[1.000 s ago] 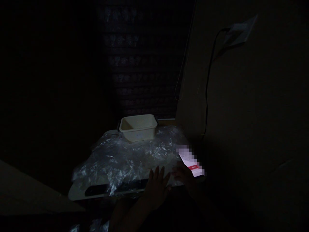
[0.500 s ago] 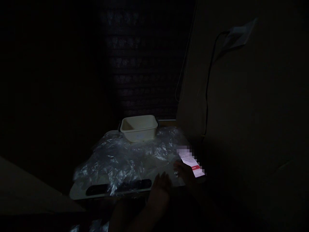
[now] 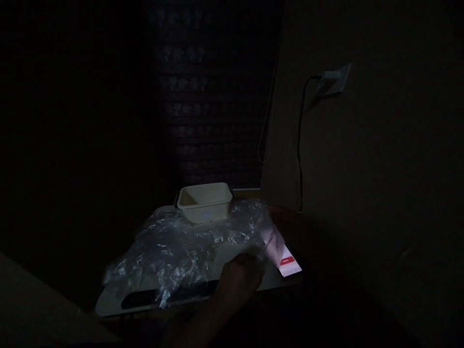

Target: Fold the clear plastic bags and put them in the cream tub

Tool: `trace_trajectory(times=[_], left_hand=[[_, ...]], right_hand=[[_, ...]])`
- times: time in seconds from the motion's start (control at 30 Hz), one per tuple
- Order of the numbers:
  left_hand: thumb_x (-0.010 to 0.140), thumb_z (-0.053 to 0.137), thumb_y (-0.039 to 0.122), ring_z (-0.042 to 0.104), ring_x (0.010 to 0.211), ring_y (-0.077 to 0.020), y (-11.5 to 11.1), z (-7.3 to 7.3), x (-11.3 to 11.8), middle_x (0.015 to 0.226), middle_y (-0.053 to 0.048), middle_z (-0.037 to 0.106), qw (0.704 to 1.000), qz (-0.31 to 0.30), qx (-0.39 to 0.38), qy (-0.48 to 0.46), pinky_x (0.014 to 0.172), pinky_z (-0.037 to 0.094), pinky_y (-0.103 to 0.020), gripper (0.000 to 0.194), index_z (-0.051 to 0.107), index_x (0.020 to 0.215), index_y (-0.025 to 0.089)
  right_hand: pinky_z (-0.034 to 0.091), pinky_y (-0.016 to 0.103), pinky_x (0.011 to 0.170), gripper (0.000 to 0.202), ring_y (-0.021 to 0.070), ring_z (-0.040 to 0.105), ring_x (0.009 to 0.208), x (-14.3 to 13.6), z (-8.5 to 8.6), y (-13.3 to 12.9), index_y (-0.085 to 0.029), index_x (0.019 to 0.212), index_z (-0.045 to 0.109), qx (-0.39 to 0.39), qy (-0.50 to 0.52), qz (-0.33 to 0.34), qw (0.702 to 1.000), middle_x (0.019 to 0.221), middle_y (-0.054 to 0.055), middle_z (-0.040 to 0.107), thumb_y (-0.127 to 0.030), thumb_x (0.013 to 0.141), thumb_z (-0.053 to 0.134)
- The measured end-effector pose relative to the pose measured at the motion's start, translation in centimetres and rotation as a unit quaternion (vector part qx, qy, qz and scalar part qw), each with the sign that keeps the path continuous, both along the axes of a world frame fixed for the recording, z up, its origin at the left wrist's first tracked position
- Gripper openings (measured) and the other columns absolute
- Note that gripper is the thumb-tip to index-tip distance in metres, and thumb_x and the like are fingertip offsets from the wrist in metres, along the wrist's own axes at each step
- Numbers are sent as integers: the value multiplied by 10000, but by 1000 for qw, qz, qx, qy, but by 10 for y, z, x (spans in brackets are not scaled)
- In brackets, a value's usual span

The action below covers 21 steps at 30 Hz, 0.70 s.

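Note:
Crinkled clear plastic (image 3: 163,256) spreads over a pale board or small table (image 3: 228,251). My left hand (image 3: 241,278) is over the near part of the board with its fingers curled closed; what they hold is too dark and blurred to make out. A dim reddish shape beyond the lit phone (image 3: 290,266) looks like my right hand (image 3: 288,220), its fingers lost in the dark. Part of the plastic lies over the upper end of the phone screen. A cream rectangular tub (image 3: 206,212) stands at the back of the board, on the plastic.
A dark slot (image 3: 137,298) runs along the board's front edge. On the right wall, a black cable (image 3: 299,140) hangs from a plug at a socket plate (image 3: 333,81). Dark blinds (image 3: 188,111) and a thin looped cord are behind. Much of the room is black.
My right hand has moved from beside the phone to beyond it, and plastic now covers part of the screen. My left hand has curled further closed. The camera view has shifted slightly.

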<state>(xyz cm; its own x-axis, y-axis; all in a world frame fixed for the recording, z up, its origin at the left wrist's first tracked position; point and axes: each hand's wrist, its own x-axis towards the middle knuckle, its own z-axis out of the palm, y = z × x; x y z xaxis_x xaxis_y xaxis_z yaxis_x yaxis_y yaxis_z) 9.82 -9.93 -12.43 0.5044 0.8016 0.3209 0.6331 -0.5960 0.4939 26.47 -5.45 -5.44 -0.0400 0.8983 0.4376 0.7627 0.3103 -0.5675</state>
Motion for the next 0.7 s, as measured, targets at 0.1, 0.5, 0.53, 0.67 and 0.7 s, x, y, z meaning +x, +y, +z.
trace_trajectory(times=[0.1, 0.5, 0.53, 0.67, 0.7], left_hand=[[731, 368, 263, 521, 815, -144, 3, -3, -35, 908, -27, 574, 997, 59, -26, -41, 717, 402, -244, 260, 527, 931, 209], [721, 320, 199, 500, 876, -172, 3, -50, -104, 1000, -108, 516, 976, 174, -98, -87, 740, 405, -301, 355, 426, 1047, 105], [697, 335, 155, 470, 922, -176, 4, -54, -99, 1049, -112, 479, 981, 166, -66, -73, 767, 389, -315, 399, 377, 1091, 108], [628, 376, 68, 309, 1066, -214, -1, -62, -74, 1152, -108, 371, 993, 94, 70, 28, 847, 297, -387, 526, 306, 1143, 147], [626, 380, 66, 292, 1075, -222, -4, -62, -68, 1164, -106, 360, 992, 69, 84, 57, 853, 280, -400, 536, 300, 1148, 154]], right_hand=[[347, 295, 797, 295, 165, 490, 882, -36, 1, 2, -141, 912, 548, 27, -71, 53, 996, 925, 75, 575, -241, 709, 360], [344, 298, 832, 462, 167, 413, 1001, -115, -105, -26, -145, 1104, 396, -98, -21, 179, 979, 1094, 80, 469, -120, 643, 376], [339, 281, 842, 492, 145, 403, 1013, -108, -106, -23, -162, 1122, 370, -96, 1, 200, 975, 1115, 59, 453, -98, 635, 363], [358, 272, 830, 470, 118, 436, 976, -66, -107, -8, -179, 1093, 398, -69, 11, 169, 983, 1073, 36, 489, -74, 645, 303], [373, 285, 812, 438, 130, 464, 938, -54, -109, -5, -173, 1057, 437, -60, -15, 135, 989, 1026, 45, 519, -86, 649, 307]])
